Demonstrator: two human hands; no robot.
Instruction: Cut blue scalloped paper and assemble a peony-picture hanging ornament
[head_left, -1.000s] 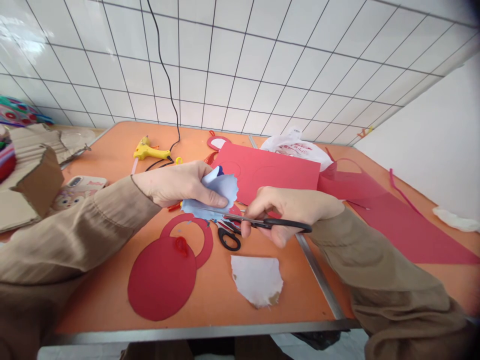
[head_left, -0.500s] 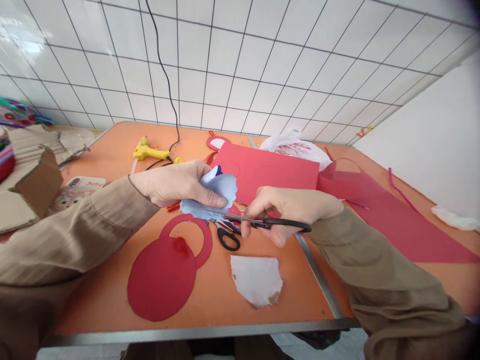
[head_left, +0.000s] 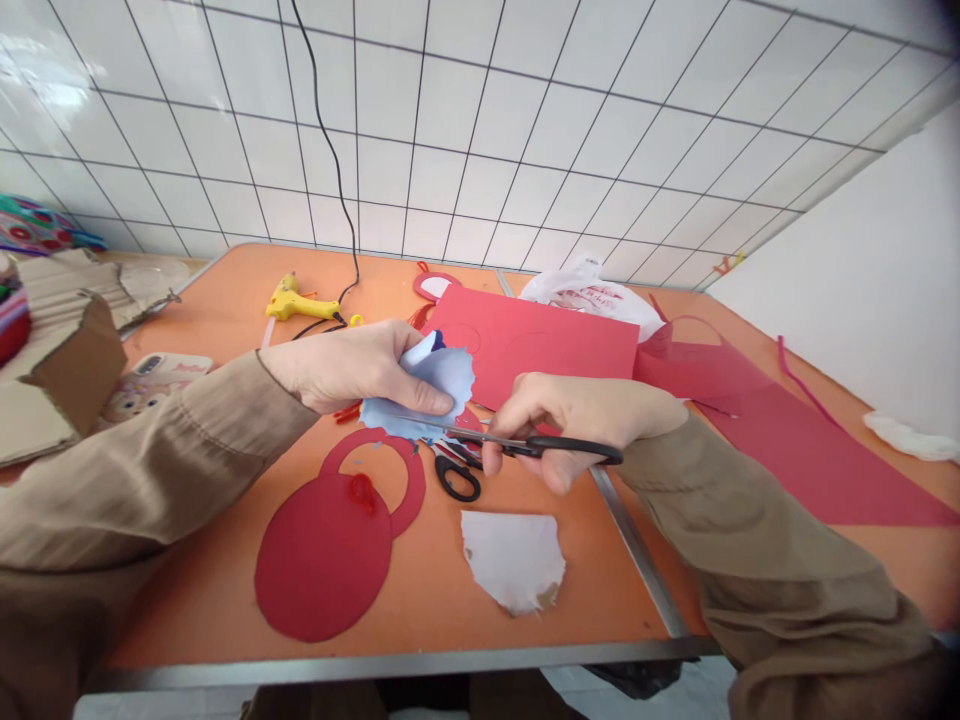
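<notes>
My left grip (head_left: 360, 372) pinches the blue sheet (head_left: 454, 370) at centre frame between thumb and fingers, presumably keeping its edge steady. My right grip (head_left: 555, 428) wraps the scissors' (head_left: 574, 447) black handle, likely for control; their long axis runs nearly level, tips pointing left across the sheet's lower part, above the orange worktop (head_left: 427, 600).

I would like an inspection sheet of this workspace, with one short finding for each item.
Surface: orange table, metal edge along the near side.
Job's things: light blue piece, scissors at its near edge.
Clutter: red disc partly over red ring; white scrap, second scissors, red sheet, phone, glue gun.
Hands: left hand holds the light blue piece; right hand holds the scissors.
Cables: black cable comes down to beside the glue gun.
Surroundings: white tiled wall behind the table.
</notes>
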